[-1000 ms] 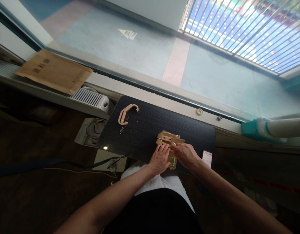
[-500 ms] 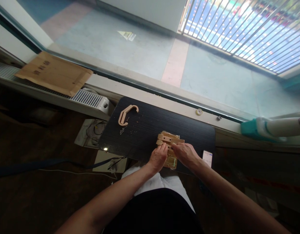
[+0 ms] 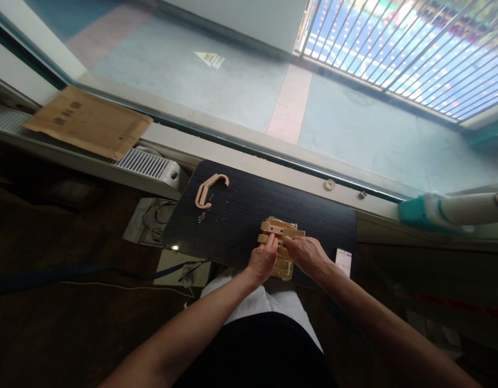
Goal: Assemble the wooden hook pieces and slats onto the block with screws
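Observation:
Two flat wooden strips lie stacked on a clear plastic bag near the front of a small black table. My left hand has its fingers curled round the left end of the nearer strip. My right hand is closed in a pinch at the strips' middle; what it pinches is too small to make out. A curved wooden hook-shaped piece lies at the table's back left, with a few small nails beside it.
A phone lies at the table's front right corner. A cardboard sheet rests on a radiator at the left. A roll of tape sits on the window sill. A teal and white object reaches in from the right. Cables run over the dark floor.
My left hand went from lying flat beside the strips to curling its fingers onto the nearer strip. My right hand stayed at the strips' middle.

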Available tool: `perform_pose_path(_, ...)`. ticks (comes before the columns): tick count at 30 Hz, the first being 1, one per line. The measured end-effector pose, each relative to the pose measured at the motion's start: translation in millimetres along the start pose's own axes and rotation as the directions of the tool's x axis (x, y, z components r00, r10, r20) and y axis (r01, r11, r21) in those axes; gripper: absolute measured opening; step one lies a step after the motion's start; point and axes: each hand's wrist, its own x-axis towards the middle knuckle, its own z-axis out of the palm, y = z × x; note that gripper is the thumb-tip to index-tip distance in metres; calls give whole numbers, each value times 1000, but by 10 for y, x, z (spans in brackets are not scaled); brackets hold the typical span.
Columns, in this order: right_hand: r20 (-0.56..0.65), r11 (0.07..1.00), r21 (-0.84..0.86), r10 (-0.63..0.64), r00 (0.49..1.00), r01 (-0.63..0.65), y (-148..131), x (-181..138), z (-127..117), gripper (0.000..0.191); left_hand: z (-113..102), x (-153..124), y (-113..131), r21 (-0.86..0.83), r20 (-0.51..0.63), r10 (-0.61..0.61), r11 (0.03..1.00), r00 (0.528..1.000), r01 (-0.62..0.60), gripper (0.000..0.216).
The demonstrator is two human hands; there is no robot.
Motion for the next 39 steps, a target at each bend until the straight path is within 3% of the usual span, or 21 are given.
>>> perform_pose_path(4,-52,1000,17,-16,999,17,-11,-36,-13,23,-190,-111,-71,-76,-127,114,989,985,-124,29)
perform_pose_path(6,-51,1000,8,-16,999,17,-11,-45,-13,22,-285,-122,-114,-48,-184,101,993,978,-112,21)
perform_pose_path(9,-50,1000,-4,-20,999,20,0,-37,8,22,-338,-72,-163,-29,-234,87,995,968,-97,29)
perform_pose_path(12,-59,1000,0,-14,998,14,13,-20,32,20,-298,4,-194,-24,-198,81,996,977,-88,35)
perform_pose_path(19,-45,999,-7,32,999,-32,26,-25,25,21,-244,75,-226,-12,-88,52,999,995,-53,19)
perform_pose_path(26,-45,998,-9,-61,997,60,62,-23,-27,26,-209,134,-195,32,-70,53,998,996,-51,21)
perform_pose_path(39,-54,999,-12,-38,998,37,36,5,10,25,-90,159,-197,59,-74,34,998,997,-30,24)
